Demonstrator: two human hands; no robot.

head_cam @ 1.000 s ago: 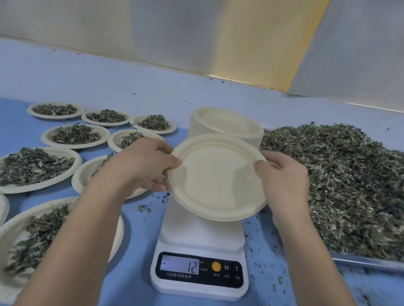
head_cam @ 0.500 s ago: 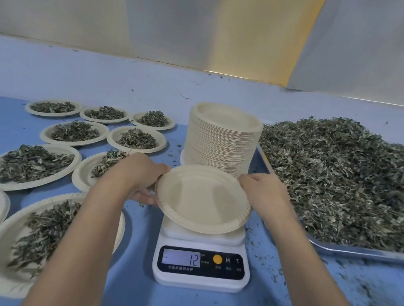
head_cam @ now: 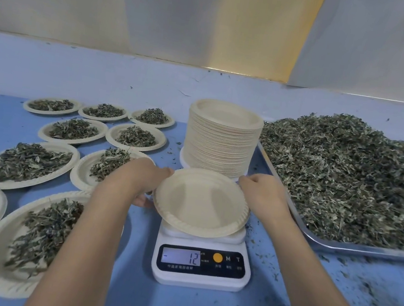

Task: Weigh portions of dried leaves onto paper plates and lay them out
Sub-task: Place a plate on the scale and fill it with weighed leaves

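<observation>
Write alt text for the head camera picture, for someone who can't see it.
A left hand and a right hand hold an empty paper plate by its rim over a white scale reading minus 12. Filled plates lie to the left, a stack of plates stands behind the scale, and a tray heaped with dried leaves sits on the right.

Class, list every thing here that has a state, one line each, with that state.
Scale, on, showing minus 12.
Empty plate, unfilled, held over the scale.
Left hand, grips the plate's left rim.
Right hand, pinches its right rim.
Plate stack, upright.
Filled plates, laid out, holding leaves.
Tray, heaped with leaves.
</observation>
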